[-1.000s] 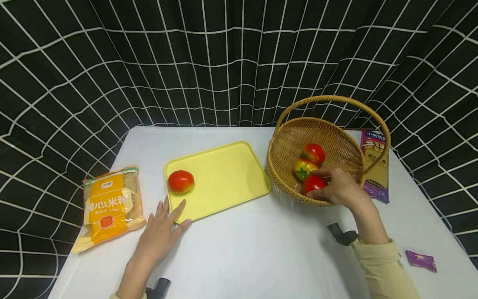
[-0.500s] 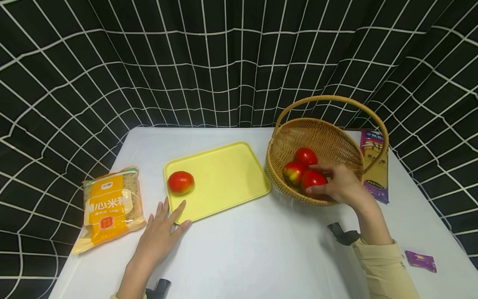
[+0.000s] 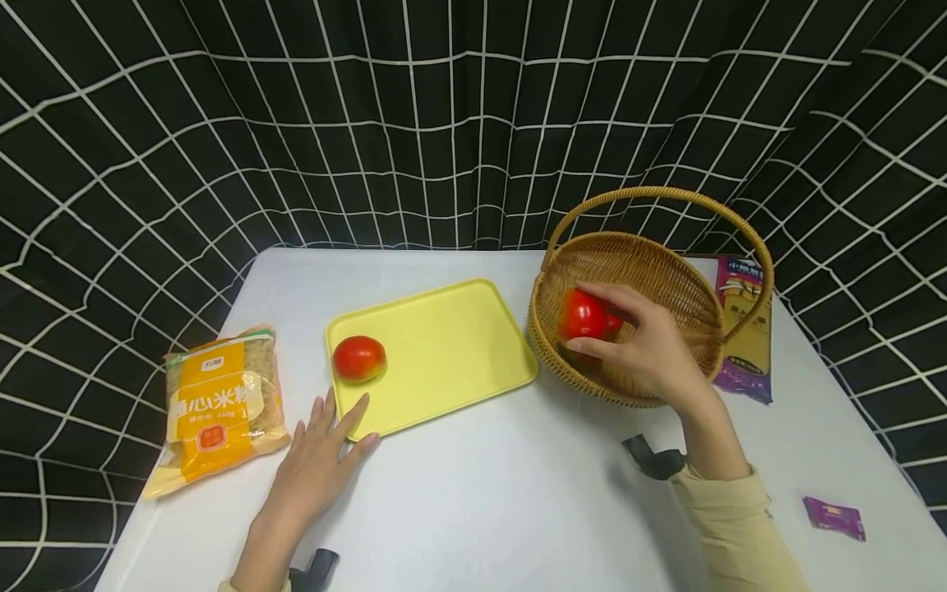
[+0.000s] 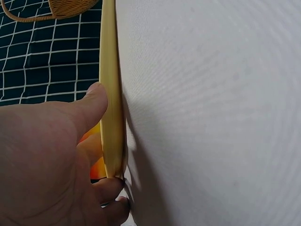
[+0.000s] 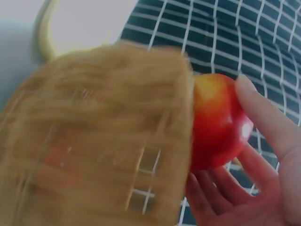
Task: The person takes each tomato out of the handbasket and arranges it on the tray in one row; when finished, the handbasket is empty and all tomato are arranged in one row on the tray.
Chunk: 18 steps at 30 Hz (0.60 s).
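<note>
My right hand (image 3: 647,341) grips a red tomato (image 3: 583,316) between thumb and fingers, above the wicker basket (image 3: 666,271). In the right wrist view the same tomato (image 5: 218,122), red with a yellow patch, shows beside the blurred basket wall (image 5: 94,132). Another bit of red shows behind it in the basket; the rest is hidden by the hand. My left hand (image 3: 314,460) lies with spread fingers at the near left corner of the yellow tray (image 3: 444,345), touching its edge. One red tomato (image 3: 358,358) lies at the tray's left end.
An orange-labelled bag (image 3: 222,403) of dry food lies left of the tray. A purple and tan packet (image 3: 743,329) lies behind the basket's right side. Near the right edge is a small purple packet (image 3: 833,518). The basket's tall handle (image 3: 658,194) arches over it.
My right hand has lifted a tomato from the basket's bottom and moved it up and left. The left hand and the tray have stayed still.
</note>
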{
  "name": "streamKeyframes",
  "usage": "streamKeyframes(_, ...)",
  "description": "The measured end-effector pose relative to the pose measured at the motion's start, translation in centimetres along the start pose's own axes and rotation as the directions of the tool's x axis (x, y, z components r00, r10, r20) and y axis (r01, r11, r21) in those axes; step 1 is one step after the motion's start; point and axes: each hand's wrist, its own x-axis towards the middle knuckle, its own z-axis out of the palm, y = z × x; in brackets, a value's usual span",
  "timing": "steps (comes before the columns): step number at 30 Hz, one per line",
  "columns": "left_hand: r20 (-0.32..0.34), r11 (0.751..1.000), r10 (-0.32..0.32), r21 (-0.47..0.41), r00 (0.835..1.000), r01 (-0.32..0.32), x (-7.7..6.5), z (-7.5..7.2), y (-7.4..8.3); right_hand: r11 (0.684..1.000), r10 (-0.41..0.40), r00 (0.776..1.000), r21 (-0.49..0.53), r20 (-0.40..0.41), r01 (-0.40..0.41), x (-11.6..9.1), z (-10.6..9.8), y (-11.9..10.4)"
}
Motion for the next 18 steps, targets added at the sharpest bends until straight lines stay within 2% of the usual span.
streamKeyframes(8, -0.002, 1.0, -0.006, 0.002, 1.0, 0.006, 0.1, 0.0, 0.0, 0.987, -0.069, 0.998, 0.147, 0.004, 0.068, 2.1, 3.7, -2.7)
streamKeyframes(18, -0.009, 1.0, 0.008, 0.006, 1.0, -0.007, 0.1, 0.0, 0.0, 0.932, -0.13, 0.991, 0.342, 0.002, 0.122, 5.3, 10.5, -5.8)
